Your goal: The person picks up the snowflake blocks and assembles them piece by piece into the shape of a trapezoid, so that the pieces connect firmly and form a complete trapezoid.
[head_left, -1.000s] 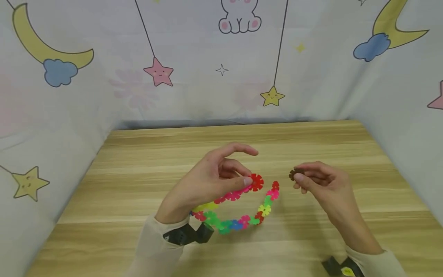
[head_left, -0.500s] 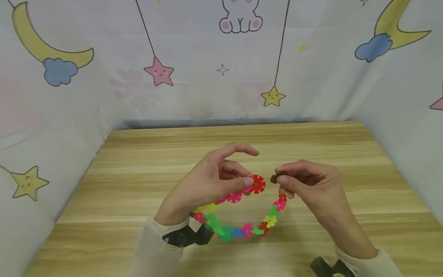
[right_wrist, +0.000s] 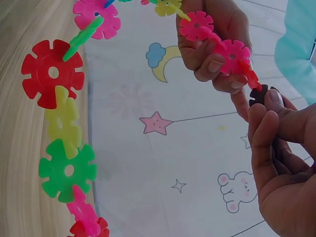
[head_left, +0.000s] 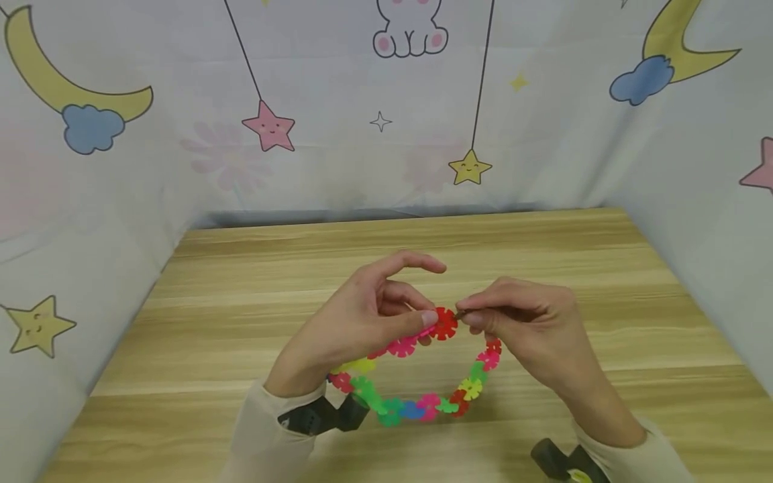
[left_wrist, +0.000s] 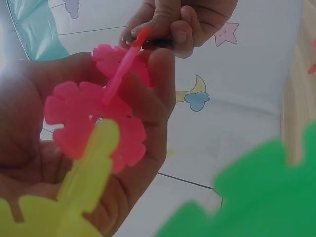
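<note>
A chain of notched plastic snowflake discs (head_left: 429, 406) in pink, red, green, yellow and blue loops between my hands. My left hand (head_left: 362, 315) pinches it close to one end, its forefinger raised; the red end disc (head_left: 445, 324) sticks out past the thumb. Between thumb and fingers, my right hand (head_left: 537, 329) holds a dark brown disc (right_wrist: 257, 97), its edge against the red one. Whether their notches are engaged I cannot tell. The chain's other end, a small red disc (head_left: 493, 346), hangs just under the right hand.
The wood-grain table (head_left: 241, 268) lies beneath the hands. A white printed cloth (head_left: 338, 134) with moons and stars stands around its back and sides. Each wrist wears a black camera, such as the left one (head_left: 323, 412).
My right hand has moved left, bringing the brown disc from well apart to the red end disc. The left hand has kept its hold nearly in place. The chain's loose end shifted slightly right.
</note>
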Demonstrator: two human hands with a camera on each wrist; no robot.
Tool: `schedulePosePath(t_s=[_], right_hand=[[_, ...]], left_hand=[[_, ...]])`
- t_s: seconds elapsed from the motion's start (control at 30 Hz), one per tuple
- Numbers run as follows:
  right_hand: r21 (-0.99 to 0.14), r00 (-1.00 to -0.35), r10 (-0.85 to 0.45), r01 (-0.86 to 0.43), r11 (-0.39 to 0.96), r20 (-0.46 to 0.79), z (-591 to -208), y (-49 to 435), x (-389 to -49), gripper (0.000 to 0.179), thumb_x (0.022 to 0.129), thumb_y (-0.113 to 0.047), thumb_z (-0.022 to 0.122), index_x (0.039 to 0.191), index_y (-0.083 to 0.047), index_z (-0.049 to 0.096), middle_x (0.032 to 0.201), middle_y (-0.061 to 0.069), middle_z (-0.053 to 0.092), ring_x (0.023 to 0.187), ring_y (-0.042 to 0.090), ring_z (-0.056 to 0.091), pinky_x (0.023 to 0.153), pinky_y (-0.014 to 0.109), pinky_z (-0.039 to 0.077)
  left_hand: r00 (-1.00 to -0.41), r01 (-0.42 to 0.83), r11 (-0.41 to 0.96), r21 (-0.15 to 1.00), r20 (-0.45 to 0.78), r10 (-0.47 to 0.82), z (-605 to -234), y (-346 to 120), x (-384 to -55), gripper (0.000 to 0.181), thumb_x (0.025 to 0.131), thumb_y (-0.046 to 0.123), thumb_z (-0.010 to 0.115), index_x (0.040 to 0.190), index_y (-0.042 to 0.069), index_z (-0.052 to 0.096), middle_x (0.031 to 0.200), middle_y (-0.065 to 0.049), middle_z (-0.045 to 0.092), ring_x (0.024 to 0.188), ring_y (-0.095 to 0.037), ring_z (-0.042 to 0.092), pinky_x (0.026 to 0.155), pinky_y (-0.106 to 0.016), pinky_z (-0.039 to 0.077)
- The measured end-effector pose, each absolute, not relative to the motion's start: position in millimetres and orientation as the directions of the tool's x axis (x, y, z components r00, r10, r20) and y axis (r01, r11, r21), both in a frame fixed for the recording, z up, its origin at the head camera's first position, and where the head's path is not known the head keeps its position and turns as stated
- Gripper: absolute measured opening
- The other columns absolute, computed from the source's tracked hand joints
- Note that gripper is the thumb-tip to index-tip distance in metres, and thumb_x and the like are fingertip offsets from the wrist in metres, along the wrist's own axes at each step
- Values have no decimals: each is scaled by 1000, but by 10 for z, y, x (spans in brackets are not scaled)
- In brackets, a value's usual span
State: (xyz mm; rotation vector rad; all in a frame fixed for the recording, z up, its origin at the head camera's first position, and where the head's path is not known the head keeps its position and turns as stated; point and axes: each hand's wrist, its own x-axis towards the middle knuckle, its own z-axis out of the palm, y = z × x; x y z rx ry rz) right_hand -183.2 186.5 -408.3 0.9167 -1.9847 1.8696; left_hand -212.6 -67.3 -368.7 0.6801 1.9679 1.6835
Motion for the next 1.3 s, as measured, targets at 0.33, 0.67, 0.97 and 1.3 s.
schedulePosePath(t_s=[0.33, 0.67, 0.97, 1.3], right_hand=[[-719, -695, -245, -695, -10, 676, -4059, 1760, -1850, 40, 82, 29, 69, 94, -5, 83, 81, 4, 77, 70, 11, 71, 58, 22, 56], [-713, -709, -158, -700, 40, 687, -4157, 1713, -1810, 49, 80, 33, 50, 85, -4, 81, 73, 6, 73, 64, 7, 68, 53, 21, 54], [-766, -756, -146, -643, -15, 638, -4184, 1761, -1773, 44, 79, 34, 57, 83, -3, 81, 71, 4, 72, 61, 10, 69, 50, 23, 53], [-691, -697, -125, -717, 90, 706, -4150, 1714, -1714, 43, 76, 33, 59, 82, -4, 80, 69, 6, 72, 62, 6, 69, 53, 19, 55]], left_hand=[[-761, 181, 44, 983, 111, 639, -3722, -625, -2113, 54, 101, 1, 71, 148, 20, 54, 89, -13, 75, 68, -28, 67, 64, -29, 55], [-785, 234, 8, 972, 184, 592, -3742, -551, -2095, 62, 97, -4, 72, 149, 20, 50, 86, -17, 77, 72, -29, 75, 64, -29, 58], [-778, 268, 31, 963, 197, 597, -3750, -463, -2041, 56, 99, -3, 71, 147, 18, 51, 84, -14, 74, 77, -26, 79, 68, -33, 62], [-787, 274, 59, 960, 189, 587, -3795, -399, -2034, 36, 99, -6, 69, 125, 12, 52, 82, -15, 69, 67, -19, 67, 55, -25, 47]])
